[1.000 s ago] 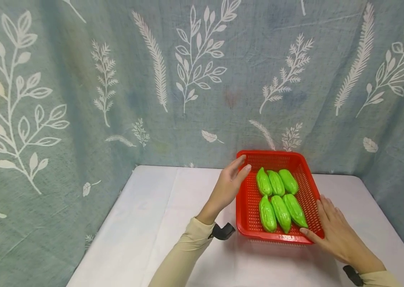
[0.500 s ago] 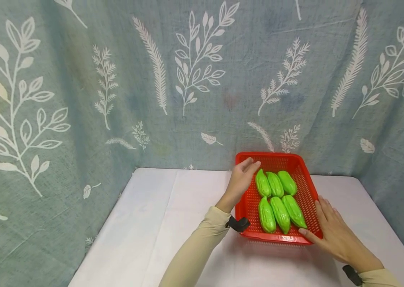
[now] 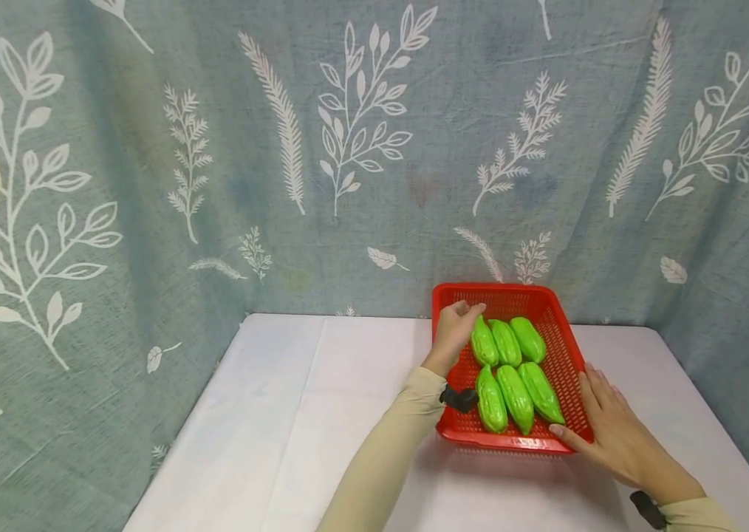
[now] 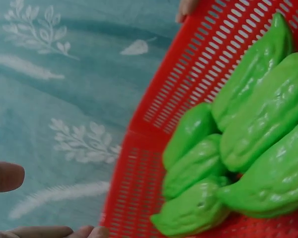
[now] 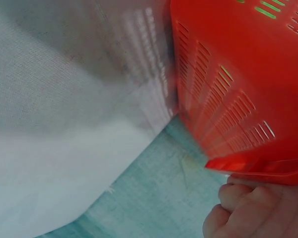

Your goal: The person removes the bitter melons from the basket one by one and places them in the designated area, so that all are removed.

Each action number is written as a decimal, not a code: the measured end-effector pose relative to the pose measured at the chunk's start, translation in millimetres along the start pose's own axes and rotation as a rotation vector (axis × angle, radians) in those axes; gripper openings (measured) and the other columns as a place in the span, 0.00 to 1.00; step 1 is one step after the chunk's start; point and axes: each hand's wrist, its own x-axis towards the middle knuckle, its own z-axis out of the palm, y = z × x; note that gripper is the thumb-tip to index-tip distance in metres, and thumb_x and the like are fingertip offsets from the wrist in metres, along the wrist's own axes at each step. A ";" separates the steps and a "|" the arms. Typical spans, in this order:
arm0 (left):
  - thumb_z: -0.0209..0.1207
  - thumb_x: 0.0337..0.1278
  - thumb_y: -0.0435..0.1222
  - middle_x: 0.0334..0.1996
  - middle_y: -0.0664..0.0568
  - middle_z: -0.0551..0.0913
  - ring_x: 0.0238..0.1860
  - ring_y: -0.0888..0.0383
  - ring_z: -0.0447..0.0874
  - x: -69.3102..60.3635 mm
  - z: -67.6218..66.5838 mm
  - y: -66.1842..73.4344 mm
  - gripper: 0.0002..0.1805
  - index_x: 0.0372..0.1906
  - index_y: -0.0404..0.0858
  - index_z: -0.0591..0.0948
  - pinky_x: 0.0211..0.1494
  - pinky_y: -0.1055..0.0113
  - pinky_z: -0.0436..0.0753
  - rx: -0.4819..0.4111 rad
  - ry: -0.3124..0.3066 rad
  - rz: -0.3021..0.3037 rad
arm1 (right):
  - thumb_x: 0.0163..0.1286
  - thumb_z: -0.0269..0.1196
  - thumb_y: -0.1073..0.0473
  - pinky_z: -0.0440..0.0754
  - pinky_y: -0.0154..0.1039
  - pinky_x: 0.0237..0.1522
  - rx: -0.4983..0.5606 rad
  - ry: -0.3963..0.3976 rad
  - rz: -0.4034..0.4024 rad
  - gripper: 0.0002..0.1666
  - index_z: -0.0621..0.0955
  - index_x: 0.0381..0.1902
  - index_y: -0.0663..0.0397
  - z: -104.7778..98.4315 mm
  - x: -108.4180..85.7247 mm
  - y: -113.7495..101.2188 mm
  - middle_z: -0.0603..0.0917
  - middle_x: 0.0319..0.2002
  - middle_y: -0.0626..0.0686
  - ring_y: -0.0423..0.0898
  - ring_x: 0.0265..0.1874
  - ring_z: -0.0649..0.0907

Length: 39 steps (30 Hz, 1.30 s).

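Several bumpy green gourds (image 3: 517,399) lie in two rows inside a red perforated plastic basket (image 3: 553,347). My left hand (image 3: 452,334) reaches over the basket's left side, close to the tip of the far-left gourd (image 3: 484,342). In the left wrist view, the left thumb (image 4: 7,177) is apart from the fingers, with no gourd between them. My right hand (image 3: 620,436) rests against the basket's near right corner. Its fingers lie along the right wall and its thumb reaches over the front rim. In the right wrist view, the rim partly covers the right fingers (image 5: 253,210).
The basket stands on a white-covered table (image 3: 321,414), towards its right and far side. A grey-green curtain (image 3: 295,148) with white leaf prints hangs behind the table and on both sides. Each wrist wears a black strap.
My left hand has moved right and inward over the basket towards the far-left gourd, its thumb and fingers closer together in the head view. My right hand stays at the basket corner.
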 end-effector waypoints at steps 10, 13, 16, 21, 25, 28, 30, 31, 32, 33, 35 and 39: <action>0.64 0.66 0.44 0.65 0.35 0.81 0.65 0.44 0.81 12.5 16.5 -26.6 0.31 0.65 0.25 0.78 0.67 0.52 0.82 0.176 0.074 -0.056 | 0.70 0.59 0.28 0.53 0.77 0.74 0.033 -0.019 0.019 0.67 0.44 0.81 0.70 1.9 0.0 1.8 0.47 0.80 0.76 0.75 0.79 0.51; 0.65 0.64 0.43 0.55 0.35 0.86 0.56 0.46 0.85 13.7 16.4 -34.0 0.28 0.59 0.24 0.81 0.60 0.55 0.85 0.241 0.084 -0.060 | 0.69 0.59 0.28 0.53 0.77 0.73 0.041 -0.028 0.028 0.67 0.43 0.82 0.69 2.5 -0.5 1.3 0.47 0.80 0.75 0.75 0.79 0.50; 0.65 0.62 0.41 0.46 0.38 0.88 0.46 0.51 0.84 15.6 14.7 -39.5 0.23 0.52 0.25 0.83 0.53 0.58 0.85 0.285 0.098 -0.062 | 0.69 0.59 0.28 0.53 0.76 0.75 0.036 -0.025 0.019 0.67 0.44 0.82 0.70 1.9 -0.4 1.1 0.47 0.80 0.75 0.75 0.79 0.51; 0.64 0.60 0.40 0.33 0.48 0.81 0.34 0.56 0.73 19.0 11.9 -43.6 0.16 0.42 0.29 0.82 0.39 0.64 0.78 0.319 0.071 -0.084 | 0.70 0.59 0.29 0.54 0.75 0.74 0.024 -0.019 0.008 0.67 0.45 0.81 0.72 -0.3 1.1 1.2 0.47 0.80 0.76 0.75 0.79 0.52; 0.64 0.60 0.38 0.29 0.52 0.74 0.32 0.56 0.69 21.2 11.5 -45.0 0.10 0.36 0.34 0.78 0.35 0.64 0.73 0.333 0.044 -0.113 | 0.70 0.59 0.29 0.55 0.76 0.73 0.025 -0.029 0.020 0.67 0.44 0.81 0.71 -0.6 1.6 0.8 0.47 0.80 0.76 0.75 0.79 0.51; 0.65 0.60 0.38 0.32 0.49 0.79 0.34 0.56 0.70 22.9 12.6 -45.6 0.12 0.39 0.33 0.79 0.38 0.63 0.76 0.358 0.038 -0.122 | 0.71 0.59 0.29 0.54 0.76 0.73 0.031 -0.024 0.019 0.66 0.44 0.81 0.70 -0.2 0.4 1.3 0.47 0.80 0.76 0.74 0.80 0.50; 0.65 0.59 0.38 0.35 0.46 0.81 0.35 0.55 0.71 24.1 13.6 -46.4 0.13 0.41 0.31 0.79 0.39 0.63 0.78 0.375 0.035 -0.129 | 0.71 0.59 0.30 0.54 0.77 0.73 0.033 -0.018 0.016 0.66 0.44 0.81 0.70 0.1 -1.0 1.6 0.46 0.80 0.76 0.74 0.80 0.50; 0.65 0.59 0.37 0.35 0.46 0.82 0.35 0.55 0.72 24.3 14.3 -46.6 0.14 0.42 0.31 0.79 0.39 0.62 0.78 0.380 0.033 -0.131 | 0.71 0.59 0.30 0.55 0.77 0.73 0.035 -0.013 0.013 0.65 0.44 0.81 0.70 0.1 -1.4 1.7 0.46 0.80 0.76 0.74 0.79 0.50; 0.66 0.59 0.37 0.35 0.45 0.82 0.34 0.55 0.72 24.9 14.8 -47.0 0.13 0.41 0.30 0.80 0.39 0.62 0.78 0.387 0.034 -0.131 | 0.71 0.59 0.30 0.55 0.77 0.73 0.033 -0.013 0.015 0.66 0.44 0.82 0.70 0.0 -1.7 1.4 0.46 0.80 0.75 0.74 0.79 0.50; 0.66 0.58 0.37 0.34 0.46 0.81 0.34 0.55 0.71 25.9 15.4 -48.0 0.12 0.40 0.31 0.80 0.39 0.63 0.78 0.400 0.036 -0.129 | 0.71 0.59 0.30 0.55 0.77 0.73 0.032 -0.014 0.017 0.66 0.44 0.82 0.70 0.0 -1.5 1.5 0.46 0.80 0.75 0.74 0.79 0.50; 0.67 0.58 0.36 0.30 0.49 0.79 0.32 0.55 0.70 27.2 16.3 -48.8 0.10 0.36 0.32 0.80 0.37 0.64 0.76 0.413 0.038 -0.121 | 0.70 0.59 0.29 0.56 0.77 0.72 0.028 -0.017 0.021 0.66 0.43 0.82 0.69 -0.1 -0.6 1.1 0.46 0.81 0.75 0.74 0.79 0.50; 0.68 0.55 0.35 0.24 0.53 0.72 0.29 0.56 0.67 28.9 17.4 -49.8 0.10 0.28 0.35 0.78 0.33 0.66 0.72 0.445 0.029 -0.096 | 0.70 0.59 0.28 0.55 0.77 0.73 0.029 -0.027 0.024 0.67 0.42 0.82 0.68 -0.2 1.4 1.2 0.46 0.81 0.74 0.74 0.79 0.50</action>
